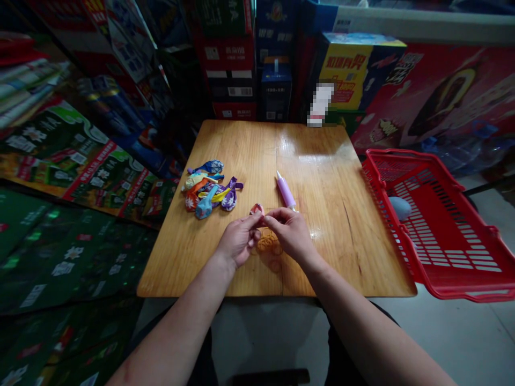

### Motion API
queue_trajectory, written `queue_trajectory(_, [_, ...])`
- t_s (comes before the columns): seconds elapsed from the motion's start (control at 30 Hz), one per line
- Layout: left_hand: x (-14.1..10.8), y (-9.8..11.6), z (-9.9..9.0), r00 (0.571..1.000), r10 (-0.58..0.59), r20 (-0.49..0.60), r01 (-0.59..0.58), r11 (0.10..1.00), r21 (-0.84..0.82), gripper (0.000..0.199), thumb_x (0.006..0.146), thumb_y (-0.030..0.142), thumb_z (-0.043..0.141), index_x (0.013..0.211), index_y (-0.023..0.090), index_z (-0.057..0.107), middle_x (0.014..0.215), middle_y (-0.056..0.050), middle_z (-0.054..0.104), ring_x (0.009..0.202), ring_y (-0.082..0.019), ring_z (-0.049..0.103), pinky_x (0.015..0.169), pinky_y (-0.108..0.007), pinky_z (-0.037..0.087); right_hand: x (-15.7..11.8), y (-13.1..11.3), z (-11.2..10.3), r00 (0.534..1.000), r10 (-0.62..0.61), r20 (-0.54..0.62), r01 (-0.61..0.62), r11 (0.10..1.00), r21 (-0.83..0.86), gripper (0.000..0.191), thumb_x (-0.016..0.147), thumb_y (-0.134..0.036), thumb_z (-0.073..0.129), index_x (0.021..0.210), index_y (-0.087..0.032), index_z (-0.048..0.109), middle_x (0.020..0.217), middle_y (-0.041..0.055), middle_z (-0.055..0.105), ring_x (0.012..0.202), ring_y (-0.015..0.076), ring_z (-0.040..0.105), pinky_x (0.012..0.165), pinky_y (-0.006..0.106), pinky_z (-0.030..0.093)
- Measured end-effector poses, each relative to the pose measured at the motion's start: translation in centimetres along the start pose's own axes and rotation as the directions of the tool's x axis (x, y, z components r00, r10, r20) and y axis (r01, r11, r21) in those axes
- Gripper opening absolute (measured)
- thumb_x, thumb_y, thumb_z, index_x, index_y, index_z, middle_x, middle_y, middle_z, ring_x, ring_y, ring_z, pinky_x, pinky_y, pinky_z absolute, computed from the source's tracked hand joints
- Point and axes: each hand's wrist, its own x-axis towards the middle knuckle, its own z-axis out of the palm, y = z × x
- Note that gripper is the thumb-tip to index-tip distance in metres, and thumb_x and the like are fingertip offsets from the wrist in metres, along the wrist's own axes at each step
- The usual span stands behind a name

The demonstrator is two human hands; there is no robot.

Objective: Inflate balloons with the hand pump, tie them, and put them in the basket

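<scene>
A small red-and-white patterned balloon (256, 208), limp, is pinched between the fingertips of my left hand (240, 238). My right hand (290, 230) meets it there, thumb and forefinger pressed together at the balloon's near end. On the table just beyond my right hand lies a purple balloon pump (285, 191), its pale nozzle pointing away. Beneath my hands is a loose bunch of tan rubber bands (269, 242). To the left, a pile of uninflated balloons (209, 190) in blue, orange, yellow and purple rests on the wood.
The wooden table (322, 155) stands before me. A red plastic basket (414, 252) with a pale blue balloon (399, 208) inside is at its right. Green cartons (68, 252) crowd the left, and stacked boxes (231, 64) line the far edge.
</scene>
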Motion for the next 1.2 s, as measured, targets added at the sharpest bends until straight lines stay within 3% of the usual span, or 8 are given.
queue_trajectory(0.1, [0.5,0.1,0.1,0.999,0.040,0.010,-0.038,0.995,-0.094,0.030,0.071,0.024,0.093,0.091,0.009,0.076,0.075,-0.001,0.066,0.052,-0.003,0.057,0.039,-0.010,0.032,0.0,-0.3,0.0,0.998,-0.032,0.053,0.034,0.999,-0.038,0.025,0.087,-0.043,0.075,0.088,-0.017,0.075,0.084,0.0068,0.076,0.075,0.0183,0.068,0.070,0.031,0.052])
queue_trajectory(0.17, [0.7,0.3,0.2,0.997,0.082,0.005,-0.081,0.990,-0.113,0.030,0.071,0.025,0.093,0.090,0.010,0.076,0.076,-0.001,0.068,0.056,-0.004,0.061,0.042,-0.011,0.036,0.4,-0.3,-0.5,0.995,-0.103,-0.014,0.098,0.975,-0.200,0.025,0.091,-0.043,0.071,0.090,-0.018,0.075,0.086,0.0074,0.075,0.075,0.0191,0.067,0.072,0.033,0.052])
queue_trajectory(0.3, [1.1,0.9,0.3,0.993,0.112,-0.025,-0.114,0.984,-0.137,0.030,0.074,0.031,0.092,0.092,0.013,0.075,0.082,-0.002,0.073,0.060,-0.007,0.067,0.045,-0.013,0.040,1.9,0.8,-2.6,0.911,-0.356,-0.207,0.123,0.714,-0.689,0.028,0.093,-0.038,0.069,0.110,-0.016,0.073,0.108,0.0156,0.071,0.099,0.0286,0.066,0.090,0.043,0.051])
queue_trajectory(0.37, [1.3,1.2,0.2,0.993,0.108,-0.035,-0.112,0.983,-0.148,0.030,0.074,0.030,0.092,0.093,0.014,0.075,0.082,-0.001,0.073,0.060,-0.007,0.067,0.046,-0.013,0.040,2.8,1.7,-3.8,0.913,-0.357,-0.200,0.050,0.584,-0.810,0.042,0.091,-0.039,0.072,0.123,-0.012,0.069,0.117,0.0210,0.068,0.110,0.0344,0.063,0.093,0.046,0.049])
queue_trajectory(0.47, [1.5,1.6,0.1,0.992,0.120,-0.033,-0.124,0.980,-0.154,0.029,0.074,0.025,0.092,0.094,0.014,0.075,0.086,0.000,0.074,0.062,-0.007,0.068,0.047,-0.013,0.041,3.7,2.7,-4.9,0.953,-0.264,-0.150,0.002,0.500,-0.866,0.034,0.093,-0.034,0.067,0.119,-0.013,0.070,0.110,0.0198,0.070,0.103,0.0335,0.064,0.086,0.043,0.049])
queue_trajectory(0.63, [1.9,2.4,-0.5,0.985,0.164,-0.055,-0.172,0.966,-0.194,0.028,0.073,0.015,0.091,0.095,0.016,0.073,0.091,0.002,0.076,0.068,-0.008,0.072,0.053,-0.015,0.048,2.8,1.8,-5.6,0.966,-0.220,-0.137,0.034,0.630,-0.776,0.022,0.094,-0.029,0.056,0.100,-0.017,0.073,0.093,0.0118,0.072,0.086,0.0266,0.064,0.076,0.037,0.045])
queue_trajectory(0.83, [2.6,3.5,-1.4,0.977,0.166,-0.131,-0.198,0.938,-0.285,0.020,0.083,0.016,0.085,0.099,0.016,0.074,0.095,-0.002,0.080,0.084,-0.014,0.078,0.070,-0.022,0.058,-1.4,-1.1,-6.0,0.961,-0.263,-0.083,0.154,0.761,-0.630,0.021,0.091,-0.028,0.055,0.097,-0.018,0.073,0.085,0.0074,0.069,0.078,0.0222,0.062,0.071,0.034,0.043])
queue_trajectory(1.2, [3.2,2.3,-0.6,0.965,0.203,-0.168,-0.248,0.913,-0.324,0.016,0.085,0.013,0.082,0.099,0.016,0.075,0.095,-0.004,0.080,0.087,-0.017,0.078,0.071,-0.025,0.061,-3.7,-1.0,-5.5,0.974,-0.225,0.010,0.189,0.794,-0.577,0.016,0.091,-0.026,0.056,0.094,-0.019,0.071,0.083,0.0064,0.068,0.075,0.0208,0.060,0.068,0.034,0.042])
